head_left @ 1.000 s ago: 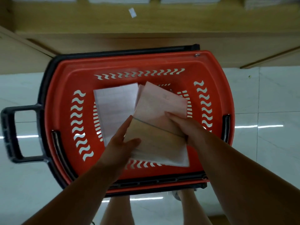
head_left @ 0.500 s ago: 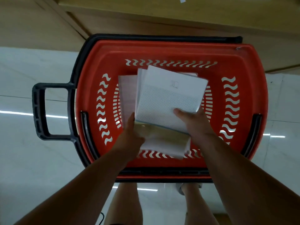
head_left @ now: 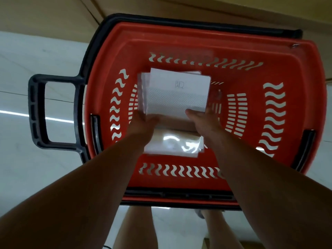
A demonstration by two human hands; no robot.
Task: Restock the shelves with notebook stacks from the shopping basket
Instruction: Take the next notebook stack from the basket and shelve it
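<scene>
A red shopping basket point(head_left: 280, 56) with a black handle point(head_left: 38, 112) stands on the floor below me. Inside it both my hands hold a stack of white notebooks point(head_left: 177, 92). My left hand point(head_left: 142, 123) grips the stack's near left edge. My right hand point(head_left: 204, 119) grips its near right edge, thumb on the top cover. A plastic-wrapped notebook point(head_left: 174, 142) with a glare spot lies lower in the basket, between my wrists.
The wooden base of the shelf unit point(head_left: 53, 11) runs along the far side of the basket. White glossy floor tiles point(head_left: 27, 168) surround it. My legs point(head_left: 136, 229) show below the basket's near rim.
The notebooks that lay fanned apart are now gathered into one squared stack between my hands. The view has tilted down, so the shelf has slid out of the top.
</scene>
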